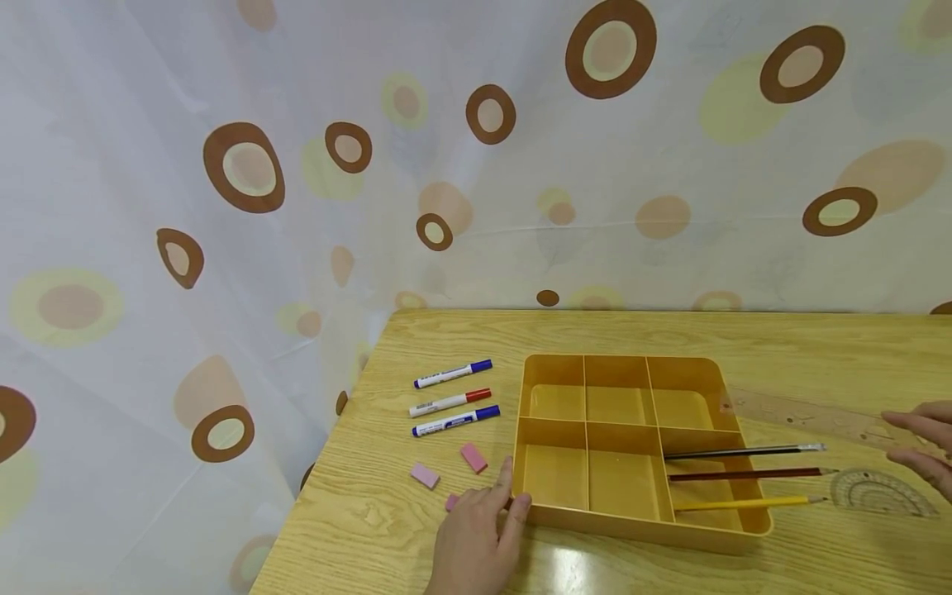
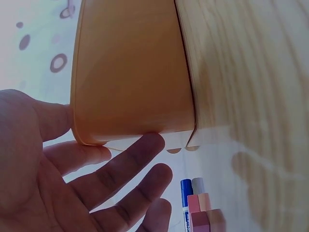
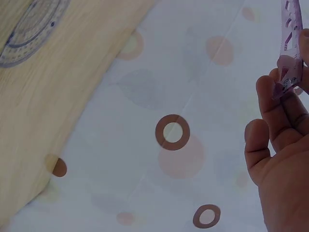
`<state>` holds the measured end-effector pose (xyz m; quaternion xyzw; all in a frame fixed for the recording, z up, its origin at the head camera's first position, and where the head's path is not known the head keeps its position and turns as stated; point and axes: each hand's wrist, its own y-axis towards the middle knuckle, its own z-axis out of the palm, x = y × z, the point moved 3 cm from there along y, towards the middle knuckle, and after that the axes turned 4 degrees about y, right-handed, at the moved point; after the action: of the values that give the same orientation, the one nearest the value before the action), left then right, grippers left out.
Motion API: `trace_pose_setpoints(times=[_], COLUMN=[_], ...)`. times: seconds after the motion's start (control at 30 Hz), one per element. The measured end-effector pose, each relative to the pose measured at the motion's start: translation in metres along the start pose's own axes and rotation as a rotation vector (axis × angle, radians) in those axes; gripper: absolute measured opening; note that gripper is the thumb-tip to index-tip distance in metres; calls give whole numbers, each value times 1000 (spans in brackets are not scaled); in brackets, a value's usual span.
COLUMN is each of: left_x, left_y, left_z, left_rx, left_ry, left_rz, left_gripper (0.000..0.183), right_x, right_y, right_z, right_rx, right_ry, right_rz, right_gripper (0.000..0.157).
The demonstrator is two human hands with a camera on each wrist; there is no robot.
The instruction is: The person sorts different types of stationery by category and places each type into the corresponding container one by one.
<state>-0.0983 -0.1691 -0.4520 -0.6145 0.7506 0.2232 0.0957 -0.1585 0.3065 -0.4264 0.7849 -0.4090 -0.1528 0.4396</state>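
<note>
An orange compartment tray [image 1: 640,530] lies on the table. My left hand [image 1: 476,533] touches its near left corner, thumb at the near wall and index finger along the left wall, with the other fingers spread and fairly straight in the left wrist view. At the right, my right hand [image 1: 925,442] pinches the end of a clear ruler [image 1: 803,416], whose other end reaches the tray's right edge. Black [image 1: 744,452], brown [image 1: 751,474] and yellow [image 1: 751,504] pencils lie in the near right compartment, sticking out over the right rim.
A clear protractor [image 1: 881,493] lies right of the tray, below the ruler. To the left are two blue-capped markers [image 1: 455,421], a red-capped marker [image 1: 449,402], and pink erasers [image 1: 473,458], one partly behind my left hand. A patterned curtain [image 1: 521,182] hangs behind the table.
</note>
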Motion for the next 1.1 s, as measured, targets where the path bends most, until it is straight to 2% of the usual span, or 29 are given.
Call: trace_pose_setpoints(times=[0.03,0.13,0.2,0.3,0.53,0.63,0.77,0.9,1.1], left_x=[0,1,1,1,1,1,1,0,0], left_y=[0,-1,0,0,0,0,0,0,0], left_z=[0,1,1,1,0,0,-1,-1,-1], left_rx=[-3,-12,-18,-23,-33,-37,-42,-36,-25], left_ry=[-1,-3,-3,-4,-8,-3,1,-2,1], left_rz=[3,8,12,16,22,23,27,22,22], left_gripper=[52,53,53,54,53,52,51,51,53], right_x=[24,54,67,82,113,124,132,139,150], right_y=[16,33,38,45,55,56,54,49,46], right_z=[-7,-13,-11,-7,3,9,15,20,30], right_rx=[19,66,70,83,118,108,131,200,308], right_ry=[-22,-58,-36,11,77,130,117,56,55], right_rz=[-31,-92,-110,-149,-227,-270,-293,-289,-265], right_gripper=[84,76,69,67,64,59,57,59,59])
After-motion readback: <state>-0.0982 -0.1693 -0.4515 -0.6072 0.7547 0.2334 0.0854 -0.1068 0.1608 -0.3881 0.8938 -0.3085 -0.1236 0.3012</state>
